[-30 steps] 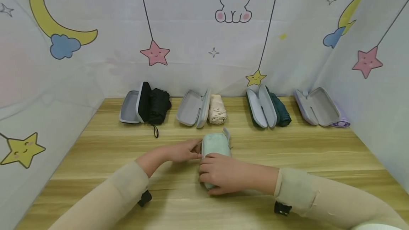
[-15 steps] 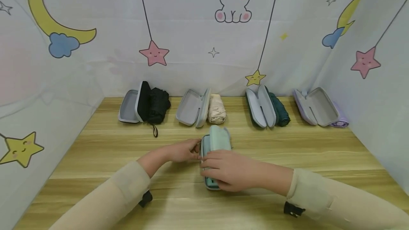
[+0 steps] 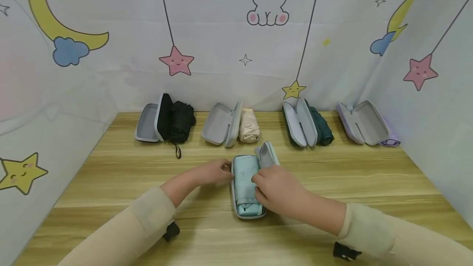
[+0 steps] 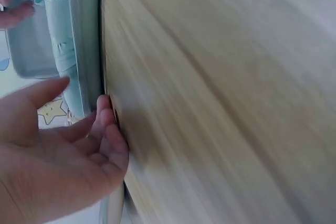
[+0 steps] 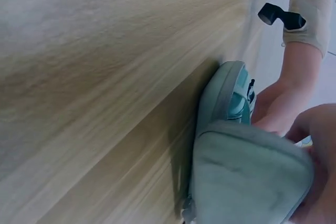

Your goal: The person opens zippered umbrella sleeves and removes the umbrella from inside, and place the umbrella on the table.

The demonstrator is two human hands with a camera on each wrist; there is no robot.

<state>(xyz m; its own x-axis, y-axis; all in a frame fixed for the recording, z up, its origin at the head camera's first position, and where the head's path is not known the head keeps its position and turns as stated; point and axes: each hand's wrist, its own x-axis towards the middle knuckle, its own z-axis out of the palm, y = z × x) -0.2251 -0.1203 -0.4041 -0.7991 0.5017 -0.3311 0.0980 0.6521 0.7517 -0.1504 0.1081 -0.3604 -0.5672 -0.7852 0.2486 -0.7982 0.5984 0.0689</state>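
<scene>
A mint zip case lies on the wooden table in front of me, its lid raised on the right side. Inside is a folded mint umbrella, with darker teal at its near end. My left hand rests at the case's left side; in the left wrist view its fingertips are low against the wall and the thumb is near the rim. My right hand touches the lid from its inner side, fingers loosely bent. The right wrist view shows the lid's outer face, partly hiding that hand.
Along the back stand open cases beside rolled umbrellas: a black case with a black umbrella, a beige case with a cream umbrella, a dark green pair, and a lilac case. A printed curtain hangs behind.
The lid, closed a second ago, has swung up and to the right, uncovering the folded umbrella. My right hand has moved right with it; my left hand stays at the case's left side.
</scene>
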